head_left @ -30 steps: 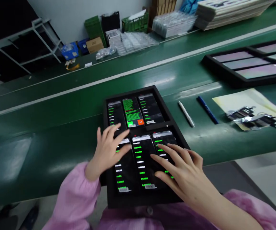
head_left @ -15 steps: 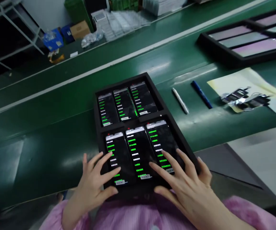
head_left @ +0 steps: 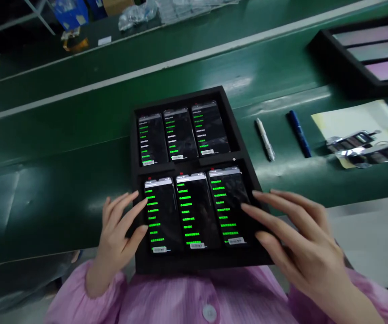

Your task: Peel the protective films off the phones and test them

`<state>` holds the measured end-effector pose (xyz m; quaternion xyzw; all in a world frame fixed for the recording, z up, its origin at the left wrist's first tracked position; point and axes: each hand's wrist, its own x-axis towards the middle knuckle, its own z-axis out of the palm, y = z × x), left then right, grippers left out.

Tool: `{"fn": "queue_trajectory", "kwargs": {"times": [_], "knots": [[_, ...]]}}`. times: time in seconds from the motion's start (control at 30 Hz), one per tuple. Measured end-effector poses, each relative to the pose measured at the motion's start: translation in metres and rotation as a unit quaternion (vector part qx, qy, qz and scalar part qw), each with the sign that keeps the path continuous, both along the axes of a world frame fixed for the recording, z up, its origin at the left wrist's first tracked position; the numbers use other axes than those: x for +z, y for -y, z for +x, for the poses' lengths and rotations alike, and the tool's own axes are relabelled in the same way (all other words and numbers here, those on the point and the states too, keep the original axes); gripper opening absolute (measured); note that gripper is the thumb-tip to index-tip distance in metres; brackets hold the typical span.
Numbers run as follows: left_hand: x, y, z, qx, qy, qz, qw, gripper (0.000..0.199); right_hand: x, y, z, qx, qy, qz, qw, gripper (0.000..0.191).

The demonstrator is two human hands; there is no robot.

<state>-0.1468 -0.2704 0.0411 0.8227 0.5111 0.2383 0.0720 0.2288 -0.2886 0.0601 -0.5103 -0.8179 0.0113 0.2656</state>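
A black foam tray [head_left: 187, 265] lies in front of me with several lit smartphones in two rows. Each phone shows a dark screen with lines of mostly green text and a small label near its bottom. My left hand [head_left: 118, 229] is open at the tray's left side, index fingertip at the edge of the near-left phone [head_left: 163, 216]. Between the hands lies the near-middle phone [head_left: 198, 211]. My right hand [head_left: 301, 234] is open, its fingertips over the right edge of the near-right phone [head_left: 229, 207]; whether they touch it I cannot tell.
A white pen [head_left: 265, 139] and a blue pen [head_left: 300, 134] lie right of the tray. Beyond them, metal parts [head_left: 365, 146] rest on yellowish paper [head_left: 352, 118]. Another black tray [head_left: 345, 67] with pinkish panels stands at the back right. A blue bin [head_left: 69, 18] is at the far left.
Both hands have drawn outward from over the near phones to the tray's sides. The text lists on the near phones have scrolled and now show all green lines. The view has tilted down.
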Motion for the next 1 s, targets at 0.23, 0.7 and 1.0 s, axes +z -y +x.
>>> {"fn": "queue_trajectory", "kwargs": {"times": [0.23,0.7,1.0], "knots": [[-0.006,0.049,0.005,0.061,0.085,0.0,0.995,0.052,-0.022,0.013,0.014,0.003,0.044,-0.014,0.999,0.034],[-0.009,0.059,0.028,0.048,0.054,0.014,0.997,0.05,-0.024,0.009,0.01,0.017,-0.021,0.016,1.0,0.025],[-0.017,0.056,0.037,0.06,0.008,0.013,0.998,0.052,-0.031,0.013,0.01,0.016,-0.031,0.015,0.999,0.027]]}}
